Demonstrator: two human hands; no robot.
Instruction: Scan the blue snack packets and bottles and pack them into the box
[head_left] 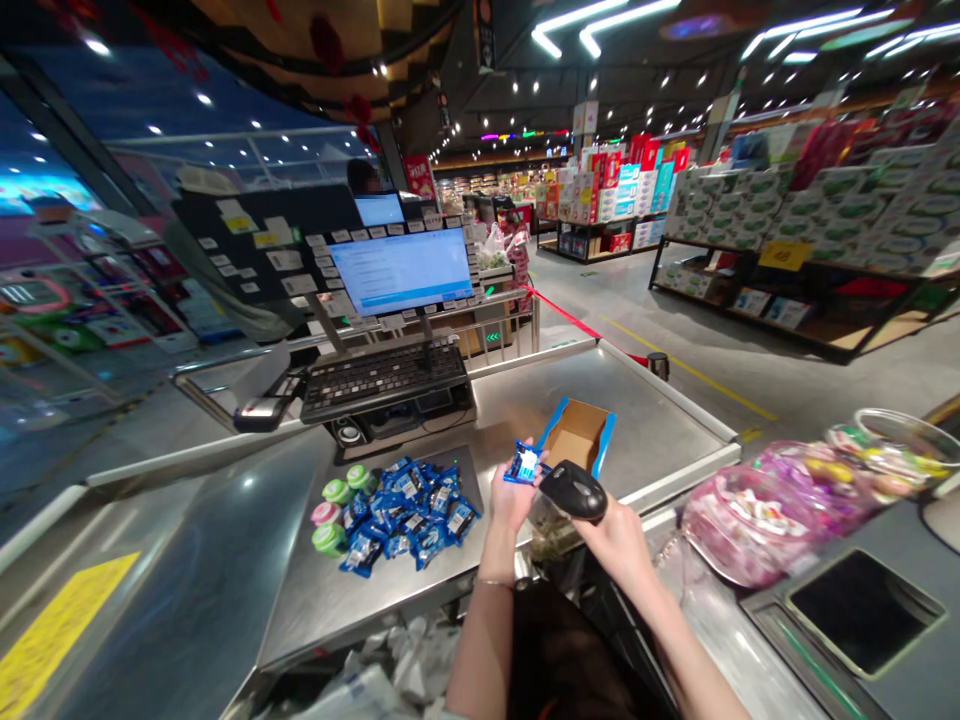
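Note:
A small blue snack packet (pixel 523 463) with a white label lies in my left hand (pixel 510 500), fingers round it. My right hand (pixel 616 540) grips a black handheld barcode scanner (pixel 574 490), its head close to the packet. Behind both hands sits an open cardboard box (pixel 576 432) with blue edges; bare brown board shows inside it. To the left, a pile of blue packets (pixel 411 508) covers part of the metal counter (pixel 300 610). Several small tubs with green or pink lids (pixel 337 491) stand along the pile's left side.
Beyond the pile are a keyboard (pixel 386 378) and a lit monitor (pixel 405 270). At the right lie a pink bag (pixel 750 515) and a phone or tablet (pixel 866 610). A raised metal edge (pixel 667 385) borders the counter's far right. Stacked goods (pixel 810 215) stand across the aisle.

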